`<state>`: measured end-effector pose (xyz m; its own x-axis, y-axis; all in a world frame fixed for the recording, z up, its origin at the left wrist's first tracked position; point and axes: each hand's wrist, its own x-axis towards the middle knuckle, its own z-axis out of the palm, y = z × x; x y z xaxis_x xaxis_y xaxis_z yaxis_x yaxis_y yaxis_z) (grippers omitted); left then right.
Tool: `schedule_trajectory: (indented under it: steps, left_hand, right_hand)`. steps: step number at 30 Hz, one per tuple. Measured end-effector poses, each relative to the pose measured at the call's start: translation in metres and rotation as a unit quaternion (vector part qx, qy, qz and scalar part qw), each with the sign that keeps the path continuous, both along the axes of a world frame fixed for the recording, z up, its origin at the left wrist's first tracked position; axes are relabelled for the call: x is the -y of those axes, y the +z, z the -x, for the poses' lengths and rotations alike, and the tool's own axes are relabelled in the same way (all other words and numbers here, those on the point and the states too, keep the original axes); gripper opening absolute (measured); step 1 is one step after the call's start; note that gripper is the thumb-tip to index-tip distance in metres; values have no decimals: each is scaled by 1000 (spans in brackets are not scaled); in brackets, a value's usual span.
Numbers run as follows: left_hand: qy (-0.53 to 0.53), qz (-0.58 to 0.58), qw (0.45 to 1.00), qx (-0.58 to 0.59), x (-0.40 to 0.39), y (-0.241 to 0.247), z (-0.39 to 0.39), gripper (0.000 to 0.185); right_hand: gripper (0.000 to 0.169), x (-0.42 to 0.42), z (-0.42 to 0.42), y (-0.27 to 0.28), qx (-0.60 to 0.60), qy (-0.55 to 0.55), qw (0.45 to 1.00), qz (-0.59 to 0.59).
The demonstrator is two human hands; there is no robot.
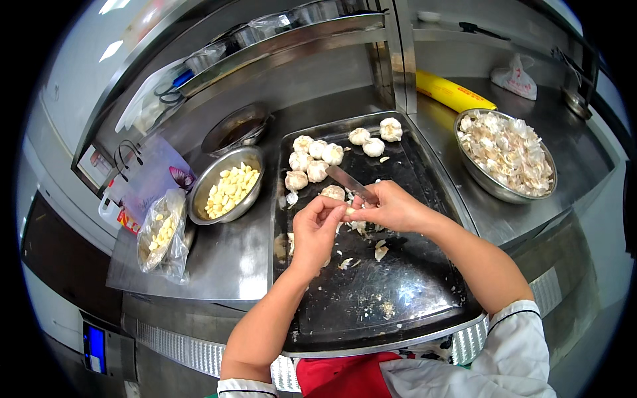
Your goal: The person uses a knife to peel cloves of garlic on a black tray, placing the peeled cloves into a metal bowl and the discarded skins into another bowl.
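Above a dark metal tray (378, 313), my left hand (318, 224) and my right hand (393, 206) meet at a pale garlic clove (350, 211), pinched between their fingertips. A short knife (348, 183) is also in my right hand, its blade pointing to the upper left. Several whole garlic bulbs (317, 170) lie just beyond my hands on the tray, and others (373, 147) sit near its far right corner. Bits of garlic skin (381, 251) are scattered below and around my hands.
Left of the tray stand a steel bowl of peeled cloves (231, 191), a bagged container of cloves (161, 234) and a dark-bottomed bowl (236, 129). A steel bowl heaped with garlic skins (507, 154) and a yellow roll (455, 92) are on the right. A loaded shelf (293, 42) runs above the counter.
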<state>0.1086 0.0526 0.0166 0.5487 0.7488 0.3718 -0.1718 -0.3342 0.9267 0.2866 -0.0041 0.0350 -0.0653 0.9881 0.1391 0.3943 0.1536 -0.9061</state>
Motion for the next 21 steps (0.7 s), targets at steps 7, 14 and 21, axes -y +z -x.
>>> schedule_trajectory:
  steps: [7,14,21]
  left_hand:
    - [23,100,995,20,-2,4,1,12]
    - [47,-3,999,9,-10,-7,0,11]
    - [34,-10,999,-21,-3,-2,0,15]
  right_hand:
    - [19,7,2,8,-18,-17,1000,3]
    - [17,1,-3,5,-12,-36,999,8]
    - [16,2,-1,5,16,-57,997,-44]
